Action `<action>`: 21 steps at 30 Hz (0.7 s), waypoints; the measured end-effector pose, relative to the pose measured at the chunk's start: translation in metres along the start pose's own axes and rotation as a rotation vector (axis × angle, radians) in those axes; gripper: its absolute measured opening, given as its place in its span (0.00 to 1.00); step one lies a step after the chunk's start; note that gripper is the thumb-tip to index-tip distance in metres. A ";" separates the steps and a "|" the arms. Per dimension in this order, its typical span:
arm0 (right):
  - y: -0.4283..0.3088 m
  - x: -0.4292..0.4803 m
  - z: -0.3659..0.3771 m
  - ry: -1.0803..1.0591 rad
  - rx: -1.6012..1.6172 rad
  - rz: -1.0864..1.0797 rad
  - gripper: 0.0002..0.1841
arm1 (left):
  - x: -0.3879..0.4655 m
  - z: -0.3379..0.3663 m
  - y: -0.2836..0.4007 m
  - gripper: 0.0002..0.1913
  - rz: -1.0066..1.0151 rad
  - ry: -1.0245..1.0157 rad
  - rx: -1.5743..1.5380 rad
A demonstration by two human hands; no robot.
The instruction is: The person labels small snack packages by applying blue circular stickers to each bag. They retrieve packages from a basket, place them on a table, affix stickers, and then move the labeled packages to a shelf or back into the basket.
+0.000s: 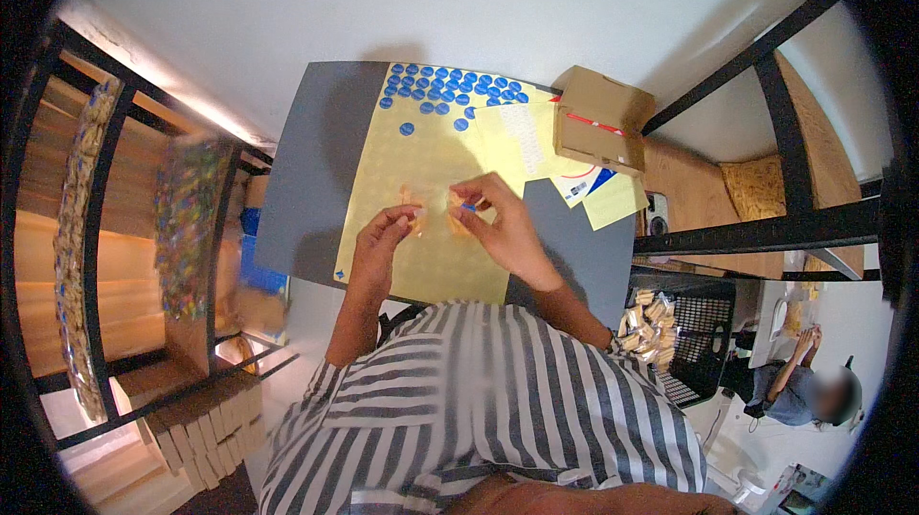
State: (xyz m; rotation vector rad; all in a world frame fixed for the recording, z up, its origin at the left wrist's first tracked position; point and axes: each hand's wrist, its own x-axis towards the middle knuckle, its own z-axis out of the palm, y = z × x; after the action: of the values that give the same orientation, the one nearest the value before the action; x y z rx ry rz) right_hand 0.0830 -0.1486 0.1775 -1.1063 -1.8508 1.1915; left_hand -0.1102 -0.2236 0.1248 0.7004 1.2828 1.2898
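Note:
Over a yellow sticker sheet on the grey table, my left hand pinches the edge of a small clear plastic packet with orange-tan contents. Just to its right, my right hand holds a similar clear packet, with a round blue sticker at its fingertips. Whether the two packets are joined cannot be told. Rows of round blue stickers remain on the sheet's far part, and a few sit apart below them.
An open cardboard box stands at the back right beside loose yellow sheets. Right of my body, a black plastic crate holds packed tan pieces. Shelving racks flank the table. Another person sits far right.

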 end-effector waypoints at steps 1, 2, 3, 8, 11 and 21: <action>0.009 -0.006 0.001 0.007 0.040 -0.077 0.14 | -0.003 0.005 0.000 0.10 -0.039 -0.008 0.030; 0.017 -0.012 0.002 0.001 0.056 -0.085 0.14 | -0.005 0.010 0.000 0.10 -0.027 -0.037 0.057; 0.023 -0.018 0.003 -0.010 0.065 -0.069 0.14 | -0.008 0.015 -0.001 0.10 -0.016 -0.051 0.039; 0.040 -0.033 -0.003 -0.027 0.068 -0.027 0.11 | -0.022 0.040 -0.004 0.10 -0.014 -0.119 0.003; 0.050 -0.045 -0.009 -0.056 0.114 0.042 0.10 | -0.028 0.051 -0.012 0.10 -0.024 -0.149 0.077; 0.096 -0.093 -0.056 0.121 0.128 0.137 0.05 | 0.018 0.026 -0.058 0.20 0.484 0.253 0.972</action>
State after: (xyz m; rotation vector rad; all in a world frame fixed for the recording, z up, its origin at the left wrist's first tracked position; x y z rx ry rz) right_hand 0.1985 -0.1901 0.1005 -1.2211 -1.6068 1.2718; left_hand -0.0727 -0.2127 0.0714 1.6415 2.0526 1.0877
